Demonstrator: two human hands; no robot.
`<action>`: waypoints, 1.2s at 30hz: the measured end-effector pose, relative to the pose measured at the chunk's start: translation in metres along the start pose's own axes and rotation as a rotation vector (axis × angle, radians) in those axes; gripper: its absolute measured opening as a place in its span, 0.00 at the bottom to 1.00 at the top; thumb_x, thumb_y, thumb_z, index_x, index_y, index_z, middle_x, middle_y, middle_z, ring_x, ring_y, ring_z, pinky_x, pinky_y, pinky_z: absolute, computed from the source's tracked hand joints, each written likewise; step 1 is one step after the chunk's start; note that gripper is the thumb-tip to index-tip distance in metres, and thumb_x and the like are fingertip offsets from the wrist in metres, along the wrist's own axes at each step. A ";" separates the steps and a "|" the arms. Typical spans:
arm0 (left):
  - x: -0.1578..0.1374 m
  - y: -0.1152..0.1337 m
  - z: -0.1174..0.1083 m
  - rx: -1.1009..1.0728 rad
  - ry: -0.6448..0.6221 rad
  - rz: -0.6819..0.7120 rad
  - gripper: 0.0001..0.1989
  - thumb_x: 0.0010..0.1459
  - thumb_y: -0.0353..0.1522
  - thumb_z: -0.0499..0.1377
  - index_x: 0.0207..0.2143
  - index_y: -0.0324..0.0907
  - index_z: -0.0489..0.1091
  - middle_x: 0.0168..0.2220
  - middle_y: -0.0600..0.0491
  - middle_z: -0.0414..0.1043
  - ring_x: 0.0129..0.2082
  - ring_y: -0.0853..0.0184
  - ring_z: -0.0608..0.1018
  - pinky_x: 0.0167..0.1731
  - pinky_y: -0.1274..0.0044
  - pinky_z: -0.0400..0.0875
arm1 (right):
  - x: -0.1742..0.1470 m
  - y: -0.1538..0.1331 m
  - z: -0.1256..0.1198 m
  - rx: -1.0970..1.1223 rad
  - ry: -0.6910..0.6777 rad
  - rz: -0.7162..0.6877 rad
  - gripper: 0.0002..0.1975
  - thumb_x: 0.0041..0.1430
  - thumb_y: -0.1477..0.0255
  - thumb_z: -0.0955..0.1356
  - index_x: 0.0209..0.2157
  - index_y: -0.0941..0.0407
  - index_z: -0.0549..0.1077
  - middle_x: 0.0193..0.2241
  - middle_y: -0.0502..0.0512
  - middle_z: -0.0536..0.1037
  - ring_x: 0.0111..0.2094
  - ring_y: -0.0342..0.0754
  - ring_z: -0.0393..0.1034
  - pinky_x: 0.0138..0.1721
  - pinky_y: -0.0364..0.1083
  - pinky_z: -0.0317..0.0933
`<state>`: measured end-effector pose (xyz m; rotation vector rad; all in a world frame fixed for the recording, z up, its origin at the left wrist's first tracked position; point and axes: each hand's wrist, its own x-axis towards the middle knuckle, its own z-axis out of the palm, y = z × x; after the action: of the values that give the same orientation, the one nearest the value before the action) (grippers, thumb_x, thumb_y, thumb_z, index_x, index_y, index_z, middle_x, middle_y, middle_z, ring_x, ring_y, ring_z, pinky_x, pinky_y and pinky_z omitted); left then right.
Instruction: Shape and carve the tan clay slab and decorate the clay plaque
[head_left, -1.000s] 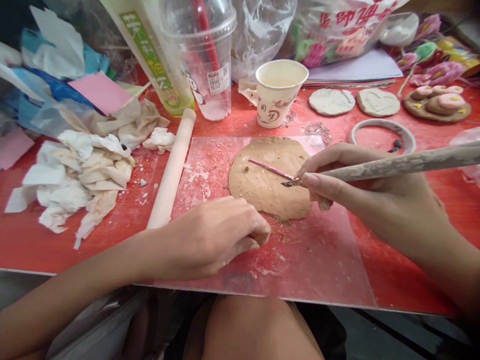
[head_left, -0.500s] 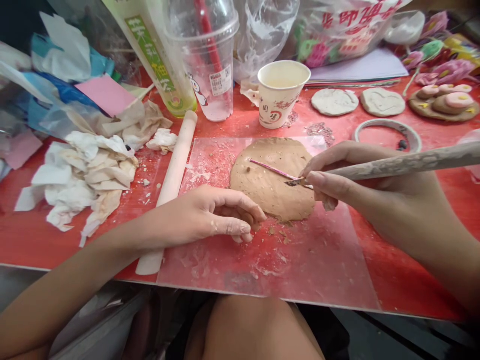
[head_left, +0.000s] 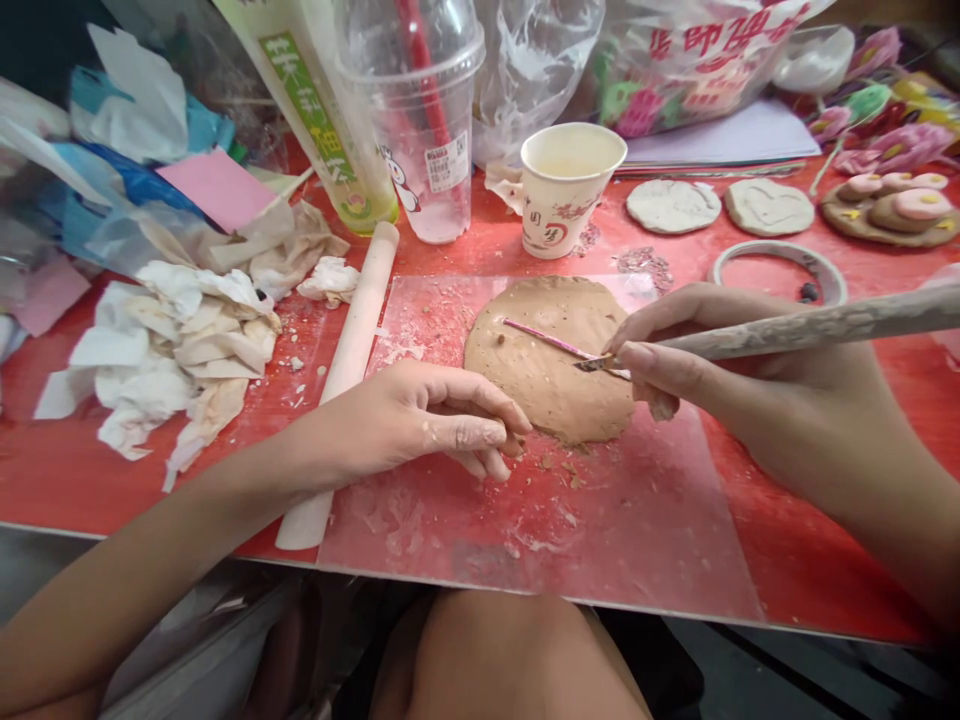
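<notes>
A flat round slab of brown clay (head_left: 559, 410) lies on a clear sheet (head_left: 637, 540) dusted with clay crumbs. My right hand (head_left: 697, 360) pinches a paintbrush (head_left: 772, 330) whose handle is coated in dried clay. Its dark tip is over the slab's right part, close to a thin pink stick (head_left: 544, 335) that runs across the clay. The stick's right end reaches my right fingers; whether they grip it is unclear. My left hand (head_left: 442, 415), smeared with clay, hovers at the slab's lower left edge, fingers loosely curled and apart, nothing visible in them.
A white rolling pin (head_left: 358, 325) lies under my left forearm, beside crumpled tissues (head_left: 172, 350). Behind stand a paper cup (head_left: 566, 195), a plastic cup (head_left: 435, 130) and a tall bottle (head_left: 322, 120). Grey clay discs (head_left: 769, 207) and a tape ring (head_left: 724, 262) are at right.
The view has shifted slightly, moving everything a little to the right. My left hand is lifted slightly. My right hand and the brush keep their place over the slab.
</notes>
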<state>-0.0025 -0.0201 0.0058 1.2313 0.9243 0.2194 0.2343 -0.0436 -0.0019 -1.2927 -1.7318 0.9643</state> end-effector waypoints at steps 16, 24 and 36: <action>0.000 0.002 0.002 0.147 0.066 -0.012 0.08 0.54 0.28 0.59 0.38 0.41 0.72 0.34 0.57 0.77 0.32 0.75 0.78 0.33 0.88 0.71 | 0.000 0.002 0.001 -0.003 -0.006 -0.016 0.04 0.56 0.67 0.68 0.32 0.53 0.73 0.25 0.46 0.71 0.25 0.37 0.64 0.22 0.38 0.58; 0.000 0.004 0.003 0.170 0.110 0.022 0.07 0.57 0.30 0.57 0.38 0.41 0.72 0.31 0.57 0.77 0.31 0.75 0.78 0.32 0.87 0.70 | 0.000 -0.001 0.001 0.019 -0.017 0.024 0.03 0.55 0.68 0.68 0.32 0.52 0.73 0.25 0.47 0.71 0.24 0.39 0.63 0.23 0.41 0.57; -0.002 0.002 0.001 0.276 0.096 0.062 0.06 0.54 0.31 0.60 0.36 0.44 0.73 0.34 0.59 0.76 0.33 0.76 0.76 0.32 0.88 0.68 | 0.001 -0.001 0.001 -0.025 -0.045 0.000 0.07 0.56 0.65 0.67 0.31 0.53 0.73 0.24 0.48 0.70 0.24 0.40 0.63 0.24 0.41 0.57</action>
<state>-0.0016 -0.0212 0.0088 1.5164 1.0241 0.2061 0.2331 -0.0430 -0.0009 -1.2965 -1.7830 0.9816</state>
